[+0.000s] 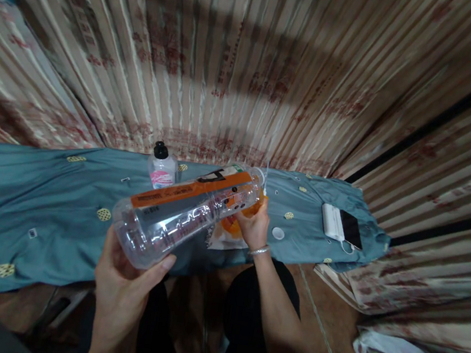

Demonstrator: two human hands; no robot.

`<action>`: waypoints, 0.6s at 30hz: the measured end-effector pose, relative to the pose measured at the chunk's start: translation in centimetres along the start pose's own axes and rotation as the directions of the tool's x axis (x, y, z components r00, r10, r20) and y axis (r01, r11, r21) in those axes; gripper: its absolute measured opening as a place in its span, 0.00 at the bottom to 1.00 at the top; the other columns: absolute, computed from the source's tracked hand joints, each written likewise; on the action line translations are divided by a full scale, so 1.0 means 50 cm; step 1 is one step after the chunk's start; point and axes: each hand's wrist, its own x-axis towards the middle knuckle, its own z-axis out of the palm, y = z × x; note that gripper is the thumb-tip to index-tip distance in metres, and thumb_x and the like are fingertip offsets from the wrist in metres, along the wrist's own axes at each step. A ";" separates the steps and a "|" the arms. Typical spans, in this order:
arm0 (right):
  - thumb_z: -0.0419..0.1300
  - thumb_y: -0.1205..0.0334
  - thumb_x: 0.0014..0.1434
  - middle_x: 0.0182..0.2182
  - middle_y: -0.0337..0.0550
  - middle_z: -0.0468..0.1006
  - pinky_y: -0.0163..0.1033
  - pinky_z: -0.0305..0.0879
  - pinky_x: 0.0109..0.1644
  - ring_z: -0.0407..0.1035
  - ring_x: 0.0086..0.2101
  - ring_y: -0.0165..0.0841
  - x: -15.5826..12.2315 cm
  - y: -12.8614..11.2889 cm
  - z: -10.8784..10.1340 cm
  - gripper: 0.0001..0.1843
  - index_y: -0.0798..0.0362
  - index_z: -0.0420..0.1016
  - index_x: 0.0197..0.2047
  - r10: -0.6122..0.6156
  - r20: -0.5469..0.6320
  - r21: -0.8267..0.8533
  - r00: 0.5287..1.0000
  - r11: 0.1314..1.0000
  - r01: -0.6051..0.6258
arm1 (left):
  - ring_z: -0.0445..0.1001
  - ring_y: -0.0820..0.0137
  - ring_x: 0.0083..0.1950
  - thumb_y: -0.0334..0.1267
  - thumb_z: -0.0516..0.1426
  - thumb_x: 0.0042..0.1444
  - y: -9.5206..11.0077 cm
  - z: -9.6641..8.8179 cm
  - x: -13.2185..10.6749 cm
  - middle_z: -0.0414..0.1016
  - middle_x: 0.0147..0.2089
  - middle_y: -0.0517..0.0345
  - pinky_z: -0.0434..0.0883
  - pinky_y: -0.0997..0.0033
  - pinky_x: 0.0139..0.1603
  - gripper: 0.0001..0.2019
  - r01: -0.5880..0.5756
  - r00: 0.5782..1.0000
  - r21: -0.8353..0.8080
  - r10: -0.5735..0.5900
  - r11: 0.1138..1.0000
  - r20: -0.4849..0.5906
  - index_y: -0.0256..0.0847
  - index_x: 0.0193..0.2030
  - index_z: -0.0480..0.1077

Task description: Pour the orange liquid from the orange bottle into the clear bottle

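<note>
A large clear plastic bottle (176, 215) with an orange and dark label lies tilted in the air, its open neck up and to the right. My left hand (124, 284) is closed around its base. Beyond the neck, my right hand (257, 225) is closed on an orange see-through container (232, 225), mostly hidden by the bottle and my fingers. A thin whitish upright piece (266, 181) shows beside the bottle's mouth; I cannot tell what it belongs to. Beneath my right hand is a pale printed sheet or packet (227, 244), partly covered.
A bottle with a black cap (161, 151) and pink label stands at the back of the teal cloth (67, 221). A white round disc (278, 233) lies right of my right hand. Farther right are a white power bank (332, 222), a cable and a dark phone (351, 229). Curtains (233, 80) hang behind.
</note>
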 end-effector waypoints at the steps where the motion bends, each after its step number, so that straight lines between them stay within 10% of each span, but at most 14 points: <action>1: 0.74 0.50 0.48 0.39 0.43 0.85 0.44 0.78 0.41 0.82 0.39 0.45 0.000 0.000 0.000 0.30 0.46 0.66 0.49 0.001 0.000 0.001 1.000 1.000 -0.001 | 0.82 0.63 0.46 0.40 0.78 0.39 0.000 0.000 0.000 0.83 0.50 0.53 0.77 0.63 0.57 0.35 0.001 1.000 0.013 -0.001 1.000 0.003 0.42 0.56 0.76; 18: 0.74 0.49 0.48 0.39 0.43 0.84 0.46 0.79 0.42 0.82 0.39 0.46 0.000 -0.003 -0.002 0.30 0.47 0.66 0.49 0.025 0.019 0.017 1.000 1.000 -0.025 | 0.82 0.67 0.46 0.35 0.78 0.41 0.002 -0.002 -0.002 0.83 0.51 0.54 0.75 0.68 0.58 0.34 0.005 1.000 -0.023 -0.004 1.000 0.020 0.42 0.57 0.77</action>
